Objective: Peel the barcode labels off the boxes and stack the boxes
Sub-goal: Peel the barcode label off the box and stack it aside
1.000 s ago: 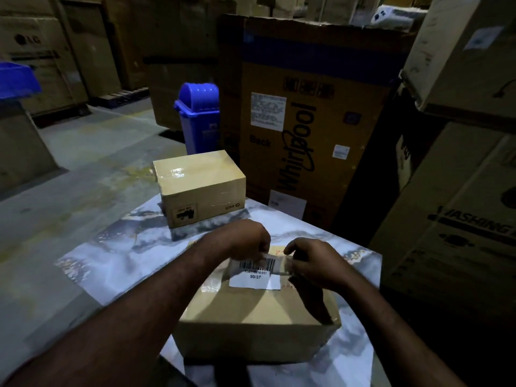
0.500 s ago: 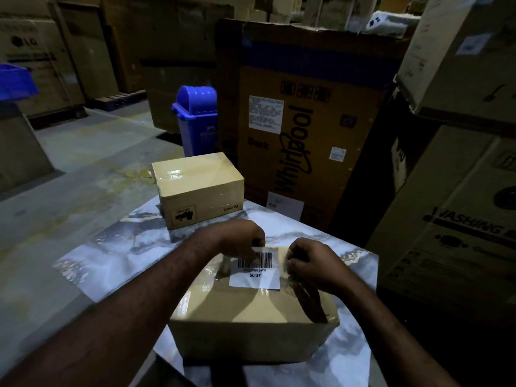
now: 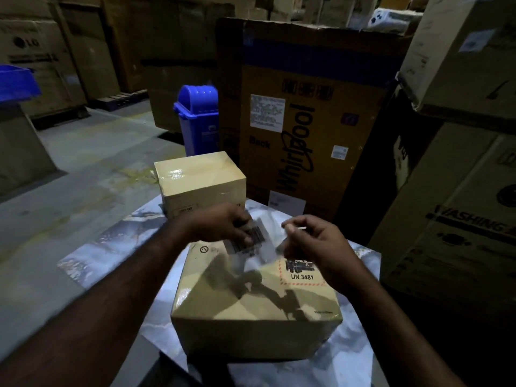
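Observation:
A tan cardboard box [image 3: 251, 308] stands on the marble-patterned table [image 3: 111, 250] right in front of me, with a printed UN 3481 mark on its top. Just above its far edge my left hand [image 3: 220, 224] pinches a white barcode label [image 3: 252, 240] that is lifted off the box and blurred. My right hand [image 3: 312, 241] hovers beside the label with fingers curled, thumb and forefinger pinched near the label's clear tape edge. A second tan box [image 3: 199, 180] sits at the table's far left corner.
A big Whirlpool carton [image 3: 307, 121] rises directly behind the table. A blue swing-lid bin [image 3: 198, 118] stands on the floor to its left. Stacked cartons [image 3: 460, 191] wall in the right side. Open concrete floor [image 3: 69, 169] lies to the left.
The barcode label was stuck flat on the near box's top; now it is peeled up and held in the air. Both hands have risen, and the UN 3481 mark is uncovered.

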{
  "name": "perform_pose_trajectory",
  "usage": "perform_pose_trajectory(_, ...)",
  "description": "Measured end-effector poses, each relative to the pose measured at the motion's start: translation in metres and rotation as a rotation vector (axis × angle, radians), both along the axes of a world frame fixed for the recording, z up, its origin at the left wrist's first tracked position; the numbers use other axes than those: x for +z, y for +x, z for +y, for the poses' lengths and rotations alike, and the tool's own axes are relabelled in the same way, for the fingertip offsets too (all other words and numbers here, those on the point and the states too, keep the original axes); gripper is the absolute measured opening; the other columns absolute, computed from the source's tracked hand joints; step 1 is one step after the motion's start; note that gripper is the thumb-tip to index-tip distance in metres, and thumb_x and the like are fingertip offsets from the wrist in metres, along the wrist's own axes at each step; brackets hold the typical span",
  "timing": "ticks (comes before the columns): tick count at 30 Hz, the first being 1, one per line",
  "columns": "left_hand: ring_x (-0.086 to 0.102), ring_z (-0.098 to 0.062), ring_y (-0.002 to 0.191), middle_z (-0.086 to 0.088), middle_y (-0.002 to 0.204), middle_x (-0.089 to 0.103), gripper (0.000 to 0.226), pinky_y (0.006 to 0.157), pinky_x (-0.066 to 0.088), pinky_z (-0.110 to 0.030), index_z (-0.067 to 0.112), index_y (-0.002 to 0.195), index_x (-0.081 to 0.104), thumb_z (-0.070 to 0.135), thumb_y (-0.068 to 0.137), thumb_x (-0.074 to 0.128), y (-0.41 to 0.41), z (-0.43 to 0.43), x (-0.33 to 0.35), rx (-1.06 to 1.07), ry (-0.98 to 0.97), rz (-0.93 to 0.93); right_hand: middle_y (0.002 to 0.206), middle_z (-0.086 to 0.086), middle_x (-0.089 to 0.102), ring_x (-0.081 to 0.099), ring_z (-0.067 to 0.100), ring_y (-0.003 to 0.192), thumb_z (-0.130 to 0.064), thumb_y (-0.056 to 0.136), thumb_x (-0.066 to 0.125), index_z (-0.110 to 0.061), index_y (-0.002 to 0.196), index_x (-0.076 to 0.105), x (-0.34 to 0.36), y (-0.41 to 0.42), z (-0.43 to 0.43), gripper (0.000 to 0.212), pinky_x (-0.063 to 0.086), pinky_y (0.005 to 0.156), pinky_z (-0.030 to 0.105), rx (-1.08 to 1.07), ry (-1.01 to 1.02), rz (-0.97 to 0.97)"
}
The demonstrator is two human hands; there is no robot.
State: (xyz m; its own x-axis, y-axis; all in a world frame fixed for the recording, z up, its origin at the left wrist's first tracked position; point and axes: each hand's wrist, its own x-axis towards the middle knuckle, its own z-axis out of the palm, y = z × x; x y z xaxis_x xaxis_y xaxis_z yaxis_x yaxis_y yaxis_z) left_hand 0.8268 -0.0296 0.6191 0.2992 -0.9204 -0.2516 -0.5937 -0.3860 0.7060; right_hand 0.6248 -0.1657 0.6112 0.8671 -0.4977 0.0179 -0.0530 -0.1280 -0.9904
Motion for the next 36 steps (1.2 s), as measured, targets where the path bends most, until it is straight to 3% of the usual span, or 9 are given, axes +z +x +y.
perform_pose_trajectory(2, 0.070, -0.019, 0.089, -0.005, 0.096, 0.074, 0.021, 0.070, 0.056, -0.023, 0.011, 0.110, 0.068, 0.005, 0.089, 0.065, 0.009, 0.010, 0.001, 0.223, -0.308, 0.261, 0.083, 0.016, 0.073, 0.070, 0.028, 0.079, -0.020, 0.099, 0.053, -0.009, 0.101, 0.064, -0.004, 0.004, 0.000, 0.016, 0.056, 0.075, 0.041, -0.093, 0.129, -0.058)
perform_pose_trajectory(6, 0.070, -0.025, 0.089, -0.009, 0.095, 0.075, 0.012, 0.076, 0.059, -0.035, 0.010, 0.103, 0.069, 0.012, 0.092, 0.064, 0.022, 0.005, -0.039, 0.830, -0.853, 0.480, 0.114, -0.007, 0.069, 0.065, 0.008, 0.098, -0.042, 0.096, 0.055, -0.030, 0.115, 0.064, -0.049, 0.018, 0.025, 0.024, 0.054, 0.085, 0.034, -0.054, -0.478, 0.265)
perform_pose_trajectory(9, 0.069, -0.027, 0.092, -0.014, 0.101, 0.072, 0.019, 0.074, 0.059, -0.033, 0.004, 0.108, 0.065, 0.018, 0.097, 0.060, 0.018, -0.007, -0.084, 1.052, -0.822, 0.321, 0.151, 0.005, 0.041, 0.036, 0.022, 0.139, -0.064, 0.095, 0.029, -0.020, 0.139, 0.045, -0.078, 0.026, 0.069, 0.064, 0.026, 0.118, 0.042, 0.236, -0.844, 0.489)
perform_pose_trajectory(12, 0.069, -0.026, 0.095, -0.005, 0.101, 0.071, 0.024, 0.079, 0.058, -0.044, 0.014, 0.111, 0.060, 0.034, 0.099, 0.054, 0.009, -0.014, -0.108, 1.004, -0.729, 0.093, 0.163, 0.008, -0.009, -0.012, 0.023, 0.151, -0.078, 0.076, -0.005, -0.010, 0.155, 0.006, -0.086, 0.030, 0.092, 0.104, -0.012, 0.119, 0.042, 0.384, -1.033, 0.647)
perform_pose_trajectory(18, 0.070, -0.026, 0.093, -0.005, 0.110, 0.071, 0.016, 0.074, 0.060, -0.045, 0.029, 0.109, 0.050, 0.042, 0.099, 0.047, 0.012, -0.018, -0.115, 0.925, -0.641, -0.075, 0.163, -0.014, -0.006, -0.012, 0.014, 0.150, -0.079, 0.081, -0.005, -0.048, 0.151, 0.008, -0.077, 0.041, 0.059, 0.078, -0.012, 0.115, 0.061, 0.175, -0.971, 0.765)
perform_pose_trajectory(23, 0.067, -0.031, 0.102, -0.012, 0.117, 0.069, 0.027, 0.081, 0.056, -0.045, 0.015, 0.120, 0.052, 0.034, 0.101, 0.049, 0.011, -0.021, -0.108, 0.974, -0.632, -0.086, 0.163, 0.007, -0.011, -0.015, 0.023, 0.150, -0.083, 0.080, 0.000, -0.015, 0.156, 0.001, -0.085, 0.055, 0.082, 0.102, -0.013, 0.118, 0.053, 0.219, -1.094, 0.771)
perform_pose_trajectory(28, 0.067, -0.035, 0.097, -0.015, 0.110, 0.070, 0.024, 0.077, 0.055, -0.039, 0.013, 0.110, 0.052, 0.035, 0.100, 0.048, 0.011, -0.023, -0.110, 1.016, -0.605, -0.107, 0.147, 0.013, 0.046, 0.049, 0.029, 0.133, -0.083, 0.083, 0.015, -0.007, 0.134, 0.057, -0.098, 0.022, 0.101, 0.101, 0.022, 0.105, 0.046, 0.154, -1.128, 0.696)
perform_pose_trajectory(32, 0.070, -0.033, 0.090, -0.012, 0.106, 0.071, 0.032, 0.072, 0.058, -0.046, 0.024, 0.108, 0.050, 0.051, 0.092, 0.043, 0.016, -0.020, -0.112, 0.980, -0.616, -0.081, 0.163, 0.012, -0.009, -0.010, 0.025, 0.151, -0.087, 0.077, 0.003, -0.008, 0.155, 0.002, -0.087, 0.060, 0.087, 0.111, -0.009, 0.119, 0.048, 0.139, -1.034, 0.739)
perform_pose_trajectory(36, 0.067, -0.031, 0.099, -0.012, 0.115, 0.069, 0.032, 0.077, 0.053, -0.034, 0.011, 0.121, 0.053, 0.035, 0.100, 0.049, 0.019, -0.017, -0.108, 1.026, -0.632, -0.067, 0.162, 0.012, -0.016, -0.017, 0.024, 0.149, -0.090, 0.062, -0.008, -0.009, 0.155, -0.004, -0.086, 0.065, 0.078, 0.124, -0.010, 0.120, 0.045, 0.185, -1.035, 0.704)
